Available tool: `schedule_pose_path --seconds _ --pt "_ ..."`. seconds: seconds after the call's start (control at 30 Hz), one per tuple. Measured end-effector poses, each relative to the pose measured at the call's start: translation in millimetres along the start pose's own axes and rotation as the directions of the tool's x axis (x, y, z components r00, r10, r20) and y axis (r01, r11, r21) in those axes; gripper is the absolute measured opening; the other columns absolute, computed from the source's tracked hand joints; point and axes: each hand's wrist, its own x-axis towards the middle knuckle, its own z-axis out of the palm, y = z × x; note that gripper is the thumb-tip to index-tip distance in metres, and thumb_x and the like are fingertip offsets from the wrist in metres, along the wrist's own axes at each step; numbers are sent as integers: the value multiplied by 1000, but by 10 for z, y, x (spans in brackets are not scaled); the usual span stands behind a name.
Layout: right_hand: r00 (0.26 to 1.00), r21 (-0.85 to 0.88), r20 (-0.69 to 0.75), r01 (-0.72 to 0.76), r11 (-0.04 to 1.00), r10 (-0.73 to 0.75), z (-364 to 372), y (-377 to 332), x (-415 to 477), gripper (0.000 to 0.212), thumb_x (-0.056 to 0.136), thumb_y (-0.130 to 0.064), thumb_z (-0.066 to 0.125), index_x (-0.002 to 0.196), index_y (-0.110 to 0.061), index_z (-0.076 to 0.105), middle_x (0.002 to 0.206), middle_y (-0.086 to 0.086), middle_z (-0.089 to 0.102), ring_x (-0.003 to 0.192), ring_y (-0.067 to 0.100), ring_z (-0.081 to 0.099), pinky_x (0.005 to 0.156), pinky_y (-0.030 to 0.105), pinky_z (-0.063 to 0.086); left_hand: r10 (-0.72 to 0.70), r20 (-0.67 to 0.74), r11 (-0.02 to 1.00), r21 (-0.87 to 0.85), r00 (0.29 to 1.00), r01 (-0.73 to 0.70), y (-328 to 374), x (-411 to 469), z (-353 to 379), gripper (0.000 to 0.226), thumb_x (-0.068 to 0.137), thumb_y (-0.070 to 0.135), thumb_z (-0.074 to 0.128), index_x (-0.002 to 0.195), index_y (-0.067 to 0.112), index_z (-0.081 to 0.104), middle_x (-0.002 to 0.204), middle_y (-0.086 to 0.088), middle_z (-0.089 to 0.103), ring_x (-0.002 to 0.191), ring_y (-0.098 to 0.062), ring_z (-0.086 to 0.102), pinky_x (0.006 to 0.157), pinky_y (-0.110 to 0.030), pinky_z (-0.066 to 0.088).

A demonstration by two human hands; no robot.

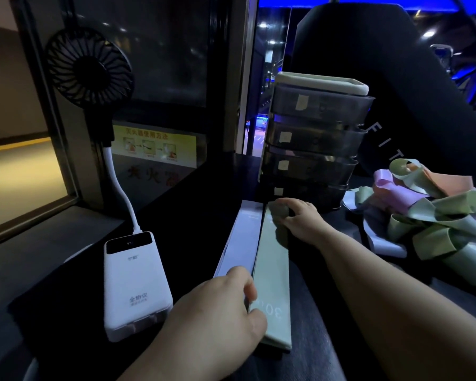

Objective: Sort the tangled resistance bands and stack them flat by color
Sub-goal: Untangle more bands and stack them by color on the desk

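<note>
A pale green resistance band (274,273) lies flat and straight on the dark table, printed digits at its near end. Beside it on the left lies a flat pale blue band (241,240). My left hand (217,312) pinches the near end of the green band at its left edge. My right hand (297,218) presses down on the far end of the green band with curled fingers. A tangled heap of green, pink, peach and pale blue bands (434,215) sits at the right of the table.
A white power bank (134,284) lies left of the bands, with a black fan (87,67) on a white gooseneck plugged into it. A stack of dark plastic drawers (311,138) stands just behind the bands. A black chair back (382,64) rises behind the heap.
</note>
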Motion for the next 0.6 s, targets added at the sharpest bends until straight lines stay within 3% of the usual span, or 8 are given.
schedule_pose_path --seconds 0.27,0.43,0.6 --pt "997 -98 63 -33 995 39 -27 -58 -28 43 94 -31 54 136 -37 52 148 -7 44 138 25 30 115 40 25 -13 -28 997 75 1000 15 11 -3 32 14 87 38 48 99 37 42 86 11 58 86 -5 53 75 -25 45" --pt "997 -65 70 -7 998 12 -47 -105 -86 44 90 -27 54 132 -36 56 145 -7 47 132 21 42 111 41 34 -1 -41 995 99 999 5 9 -13 40 12 87 36 49 98 35 44 79 10 56 86 -6 54 78 -26 48" --pt "1000 -30 -6 7 1000 -8 -76 -142 -164 41 92 -22 54 132 -28 58 145 -4 47 133 18 42 109 28 32 5 -65 990 139 998 4 2 -29 29 11 86 37 49 96 35 44 77 7 54 85 -6 51 78 -25 47"
